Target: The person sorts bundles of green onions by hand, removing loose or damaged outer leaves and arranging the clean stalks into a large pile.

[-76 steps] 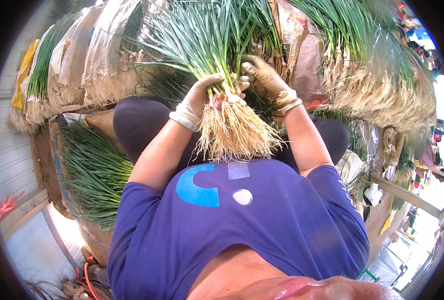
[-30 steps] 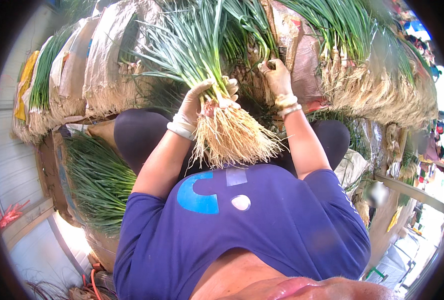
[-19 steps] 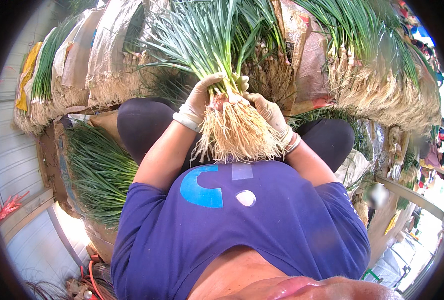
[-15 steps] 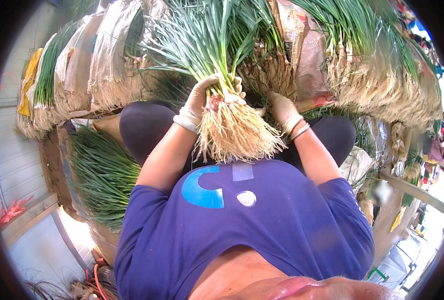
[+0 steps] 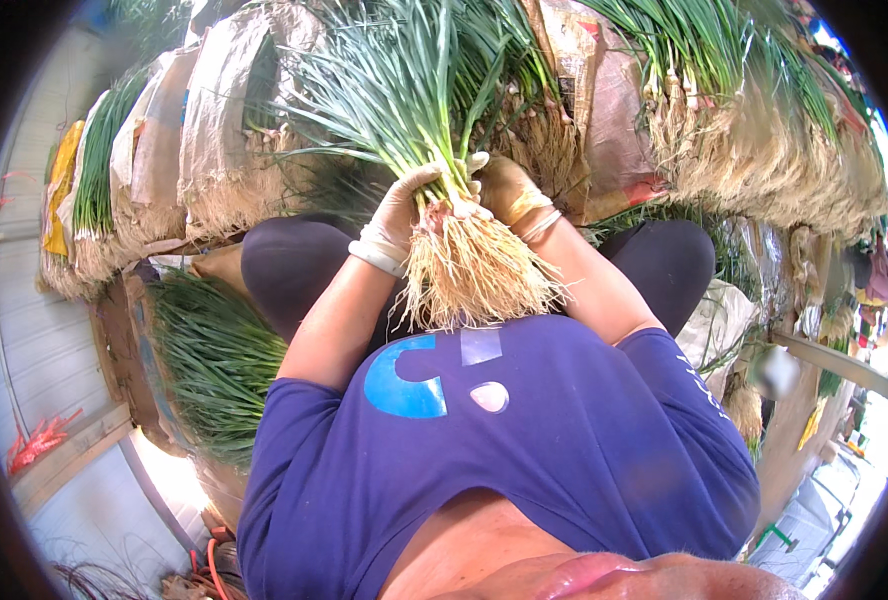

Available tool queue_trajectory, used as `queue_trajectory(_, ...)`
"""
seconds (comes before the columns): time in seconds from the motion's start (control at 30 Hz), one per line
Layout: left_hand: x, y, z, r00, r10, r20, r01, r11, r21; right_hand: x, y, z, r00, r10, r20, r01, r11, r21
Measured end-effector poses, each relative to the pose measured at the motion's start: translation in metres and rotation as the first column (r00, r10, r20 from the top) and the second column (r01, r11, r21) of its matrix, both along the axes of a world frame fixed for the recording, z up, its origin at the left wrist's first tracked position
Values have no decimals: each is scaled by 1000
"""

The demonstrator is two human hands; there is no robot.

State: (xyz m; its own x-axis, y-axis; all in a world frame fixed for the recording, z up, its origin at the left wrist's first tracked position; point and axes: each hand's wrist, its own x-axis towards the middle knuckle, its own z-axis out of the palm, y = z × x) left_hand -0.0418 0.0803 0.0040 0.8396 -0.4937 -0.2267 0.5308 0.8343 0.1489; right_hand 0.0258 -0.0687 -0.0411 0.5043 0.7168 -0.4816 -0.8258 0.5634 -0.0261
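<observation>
A thick bunch of green onions [image 5: 444, 170] stands in front of my chest, green leaves pointing away and pale roots [image 5: 479, 265] hanging toward me. My gloved left hand [image 5: 402, 210] is closed around the stems just above the roots, from the left side. On the other side, my gloved right hand [image 5: 514, 192] lies against the bunch at the same height. Its back faces me, and most of its fingers are hidden beyond the stems. Behind the bunch, more green onions [image 5: 539, 140] with dry roots lie against a sack.
Ahead to the right, a long row of green onions [image 5: 764, 150] hangs its roots toward me. Woven sacks [image 5: 229, 130] with onions line the far left. Another leafy pile [image 5: 209, 365] lies beside my left knee [image 5: 289, 260]. A wooden rail [image 5: 844, 370] crosses at the right.
My right hand has moved up and left from the roots on the right to the side of the bunch. My left hand keeps its hold, and the bunch has barely shifted.
</observation>
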Motion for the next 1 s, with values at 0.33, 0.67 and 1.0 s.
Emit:
queue_trajectory(0.33, 1, 5, 27, 991, 133, 11, -126, 962, -241, -9, -42, 5, 93, 990, 104, 623, 24, -782)
queue_trajectory(0.67, -7, 16, 33, 992, 107, -73, -126, 928, -352, 69, 1, 40, -59, 849, 525, 879, 293, -376)
queue_trajectory(1.0, -17, 4, 36, 990, 139, 38, -132, 981, -145, 42, 19, 51, 248, 589, 769, 658, 481, -580)
